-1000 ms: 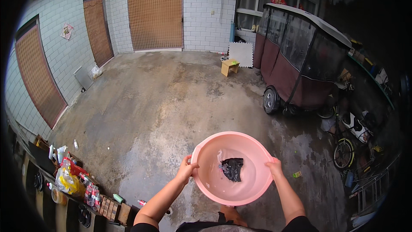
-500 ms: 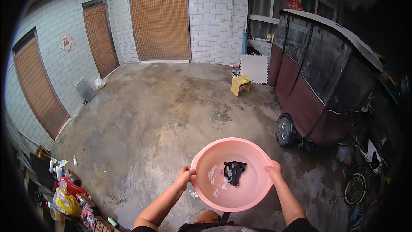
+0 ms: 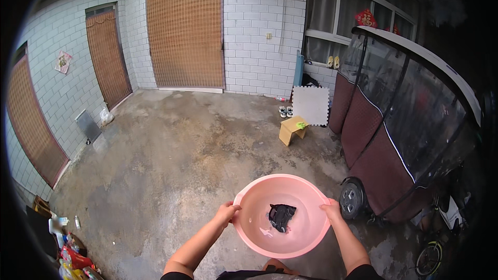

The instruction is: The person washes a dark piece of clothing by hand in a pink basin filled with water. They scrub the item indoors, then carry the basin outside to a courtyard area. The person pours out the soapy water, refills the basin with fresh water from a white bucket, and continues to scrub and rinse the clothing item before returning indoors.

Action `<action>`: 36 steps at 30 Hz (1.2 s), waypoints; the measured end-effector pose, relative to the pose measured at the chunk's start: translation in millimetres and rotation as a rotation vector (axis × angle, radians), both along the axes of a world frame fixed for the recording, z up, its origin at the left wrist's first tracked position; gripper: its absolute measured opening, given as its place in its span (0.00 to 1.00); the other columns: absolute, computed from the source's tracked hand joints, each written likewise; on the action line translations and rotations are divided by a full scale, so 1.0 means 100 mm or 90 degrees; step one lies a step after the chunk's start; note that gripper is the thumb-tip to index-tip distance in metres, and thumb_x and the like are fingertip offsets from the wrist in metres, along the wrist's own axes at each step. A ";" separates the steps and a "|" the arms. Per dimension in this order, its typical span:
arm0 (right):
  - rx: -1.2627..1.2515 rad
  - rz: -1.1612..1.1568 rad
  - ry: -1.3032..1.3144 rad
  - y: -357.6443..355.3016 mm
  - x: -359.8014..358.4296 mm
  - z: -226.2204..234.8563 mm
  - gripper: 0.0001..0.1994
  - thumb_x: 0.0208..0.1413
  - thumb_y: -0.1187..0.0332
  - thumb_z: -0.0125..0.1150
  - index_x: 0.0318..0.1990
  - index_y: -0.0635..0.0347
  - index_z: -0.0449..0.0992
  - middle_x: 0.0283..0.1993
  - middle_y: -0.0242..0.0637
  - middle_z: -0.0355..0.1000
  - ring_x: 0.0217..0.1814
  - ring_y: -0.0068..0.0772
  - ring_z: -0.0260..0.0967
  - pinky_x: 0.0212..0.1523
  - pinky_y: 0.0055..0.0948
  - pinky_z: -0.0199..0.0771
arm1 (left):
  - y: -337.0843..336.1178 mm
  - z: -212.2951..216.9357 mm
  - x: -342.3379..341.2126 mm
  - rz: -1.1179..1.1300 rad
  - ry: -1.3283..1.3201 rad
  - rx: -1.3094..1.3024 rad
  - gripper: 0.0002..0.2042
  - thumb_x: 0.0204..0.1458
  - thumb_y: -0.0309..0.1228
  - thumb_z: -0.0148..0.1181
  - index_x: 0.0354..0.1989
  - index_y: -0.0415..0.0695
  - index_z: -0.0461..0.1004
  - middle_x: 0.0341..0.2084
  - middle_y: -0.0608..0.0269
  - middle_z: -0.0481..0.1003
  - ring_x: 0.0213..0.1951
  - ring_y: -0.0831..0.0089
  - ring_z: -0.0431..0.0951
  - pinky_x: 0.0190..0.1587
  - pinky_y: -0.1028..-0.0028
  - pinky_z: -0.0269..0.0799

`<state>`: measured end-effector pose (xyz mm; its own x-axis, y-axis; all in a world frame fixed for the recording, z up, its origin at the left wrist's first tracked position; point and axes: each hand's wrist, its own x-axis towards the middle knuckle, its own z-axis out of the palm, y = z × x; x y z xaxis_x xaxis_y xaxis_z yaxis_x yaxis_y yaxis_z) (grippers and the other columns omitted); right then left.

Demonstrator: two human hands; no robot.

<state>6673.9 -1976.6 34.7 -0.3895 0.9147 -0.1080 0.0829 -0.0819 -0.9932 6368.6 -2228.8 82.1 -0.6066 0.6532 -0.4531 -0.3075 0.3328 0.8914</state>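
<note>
A round pink basin [image 3: 251, 243] is held out in front of me over the concrete floor. My left hand [image 3: 227, 212] grips its left rim, thumb over the edge. On the opposite side my right hand [image 3: 332, 210] is closed on the right rim. Inside lies a crumpled black cloth [image 3: 281, 218], in what looks like shallow clear water with bright reflections. The undersides of the basin and most of my fingers are hidden.
A small wooden stool [image 3: 291, 130] with something green on it stands ahead, beside a pale foam mat [image 3: 310, 106] and sneakers [image 3: 286, 111]. A covered three-wheeler [image 3: 373, 155] and a bicycle [image 3: 429, 258] line the right. Bottles and bags [image 3: 75, 260] pile up at lower left.
The stool and three-wheeler appear nearer and lower in the view. The basin stays between both hands, and the black cloth in it has shifted shape slightly.
</note>
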 end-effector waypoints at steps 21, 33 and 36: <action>-0.023 0.125 0.028 4.40 -4.99 0.12 0.14 0.36 0.82 0.53 0.36 0.67 0.71 0.31 0.36 0.71 0.32 0.26 0.68 0.34 0.23 0.68 | 3.97 0.20 -4.54 0.067 0.076 -0.054 0.19 0.34 0.32 0.60 0.35 0.37 0.63 0.20 0.56 0.70 0.16 0.70 0.70 0.15 0.72 0.66; 0.000 0.096 0.010 6.83 -7.60 0.24 0.15 0.38 0.81 0.54 0.38 0.67 0.70 0.32 0.37 0.70 0.32 0.27 0.68 0.34 0.24 0.68 | 6.49 0.06 -7.27 0.081 0.128 -0.082 0.16 0.35 0.30 0.60 0.32 0.36 0.66 0.20 0.58 0.70 0.18 0.71 0.70 0.16 0.72 0.65; 0.056 0.107 -0.022 7.53 -8.30 0.20 0.16 0.38 0.81 0.55 0.39 0.68 0.69 0.33 0.37 0.70 0.33 0.27 0.68 0.35 0.24 0.68 | 7.08 0.02 -7.89 0.115 0.117 -0.081 0.15 0.35 0.30 0.60 0.32 0.36 0.67 0.21 0.58 0.70 0.20 0.71 0.70 0.19 0.73 0.66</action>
<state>5843.7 -1223.9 55.1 -0.5348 0.8437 -0.0466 0.1230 0.0232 -0.9921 5579.3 -1520.6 84.1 -0.7869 0.4725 -0.3970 -0.2096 0.4004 0.8920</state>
